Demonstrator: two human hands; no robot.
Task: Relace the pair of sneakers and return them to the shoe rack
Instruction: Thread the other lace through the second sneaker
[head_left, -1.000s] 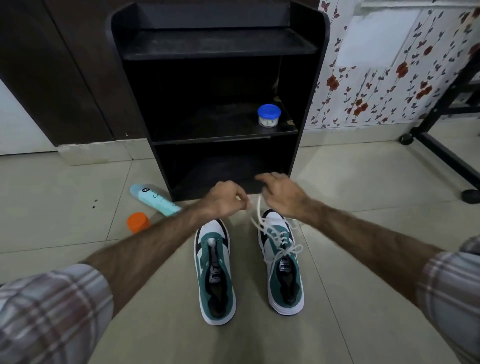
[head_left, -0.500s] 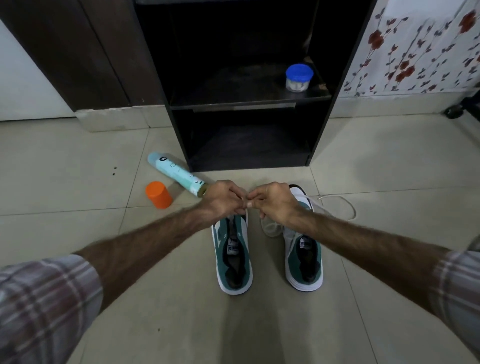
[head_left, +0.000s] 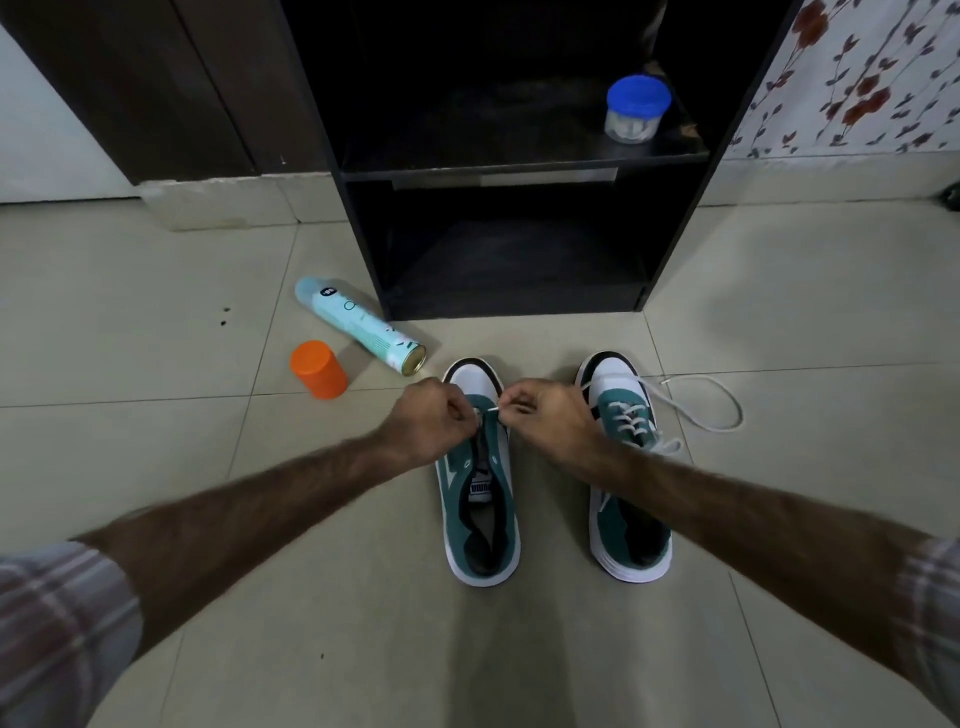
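Two sneakers (head_left: 480, 499); two hands (head_left: 431, 423); one lace (head_left: 492, 410) pinched.

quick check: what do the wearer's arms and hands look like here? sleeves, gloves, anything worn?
Both hands, left hand and right hand, are bare: no gloves, rings or watch visible. Forearms are bare and hairy. Plaid shirt sleeves in grey, white and faded red are pushed up toward the elbows, left sleeve and right sleeve.

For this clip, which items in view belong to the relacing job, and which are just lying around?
Part of the job:
- left sneaker, unlaced
- right sneaker, laced
- white lace end, pinched between left hand and right hand
- black shoe rack

Lying about:
- spray can on its side
- orange cap
- blue-lidded jar on the rack shelf
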